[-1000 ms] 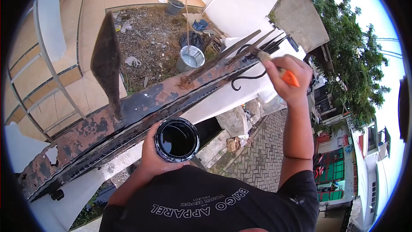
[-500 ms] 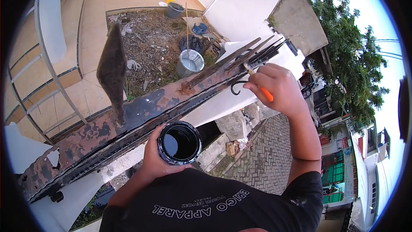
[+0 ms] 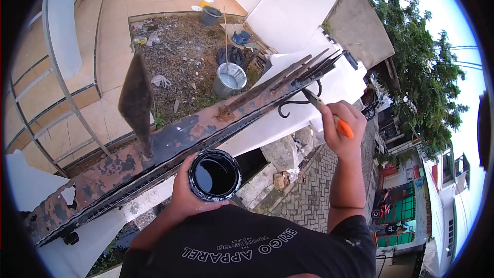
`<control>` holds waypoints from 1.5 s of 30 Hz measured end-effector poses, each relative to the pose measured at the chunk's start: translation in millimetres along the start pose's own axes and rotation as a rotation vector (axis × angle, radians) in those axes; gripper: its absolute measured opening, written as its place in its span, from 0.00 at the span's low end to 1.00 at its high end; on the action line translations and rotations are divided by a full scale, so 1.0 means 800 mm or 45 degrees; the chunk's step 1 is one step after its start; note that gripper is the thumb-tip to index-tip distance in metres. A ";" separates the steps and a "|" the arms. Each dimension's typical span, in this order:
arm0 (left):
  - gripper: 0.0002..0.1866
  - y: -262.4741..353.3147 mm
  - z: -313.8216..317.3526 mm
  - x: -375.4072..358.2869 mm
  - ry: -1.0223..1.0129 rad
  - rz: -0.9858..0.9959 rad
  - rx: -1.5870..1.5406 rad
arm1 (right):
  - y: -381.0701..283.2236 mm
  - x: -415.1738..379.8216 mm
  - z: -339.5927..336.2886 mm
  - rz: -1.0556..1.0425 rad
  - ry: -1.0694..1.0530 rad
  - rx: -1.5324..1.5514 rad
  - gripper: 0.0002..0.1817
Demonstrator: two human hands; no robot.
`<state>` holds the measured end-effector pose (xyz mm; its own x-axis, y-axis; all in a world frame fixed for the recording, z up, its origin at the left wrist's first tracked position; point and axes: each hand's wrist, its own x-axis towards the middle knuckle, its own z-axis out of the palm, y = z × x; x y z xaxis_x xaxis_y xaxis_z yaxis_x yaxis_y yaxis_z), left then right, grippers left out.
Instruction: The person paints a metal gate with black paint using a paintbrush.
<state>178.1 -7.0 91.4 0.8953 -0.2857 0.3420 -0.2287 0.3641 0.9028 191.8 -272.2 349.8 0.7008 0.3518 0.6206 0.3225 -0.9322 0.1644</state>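
My left hand [image 3: 186, 195] is wrapped round an open can of black paint [image 3: 214, 175], held close to my chest. In my right hand [image 3: 343, 126] is a paintbrush [image 3: 315, 99] with an orange handle end. Its dark bristles point up and left, at the edge of a rusty metal beam [image 3: 175, 131] beside a curled black iron scroll [image 3: 293, 104]; whether they touch is hard to tell. Patches of dark and brown flaking coat cover the beam. A spear-shaped metal spike [image 3: 136, 98] rises from it on the left, and long iron bars [image 3: 272, 80] stretch out at the far end.
Beyond the beam, a grey bucket [image 3: 229, 80] with a stick in it stands on a gravel plot [image 3: 175, 46]. A darker bucket [image 3: 210, 16] is farther back. Below on the right lies a paved brick street [image 3: 314, 195], with rubble [image 3: 282, 150] beside it. A white wall [image 3: 288, 13] borders the plot.
My right hand has moved right and down with the paintbrush, from the beam's upper side to its lower edge by the scroll. The can stays in my left hand, almost unmoved.
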 end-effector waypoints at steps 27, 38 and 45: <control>0.68 0.003 0.045 0.001 0.172 0.034 0.437 | 0.072 -0.057 0.033 -0.116 0.154 0.728 0.16; 0.68 -0.006 0.104 0.021 0.319 0.090 0.633 | 0.140 -0.094 0.056 -0.258 0.142 1.035 0.12; 0.67 -0.022 0.137 0.027 0.481 0.109 0.646 | 0.158 -0.156 0.141 0.227 0.743 1.433 0.06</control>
<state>160.0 -116.6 111.2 0.9177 0.0923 0.3865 -0.3752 -0.1194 0.9192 216.5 -424.5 206.6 0.4998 -0.1260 0.8569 0.8119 -0.2765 -0.5142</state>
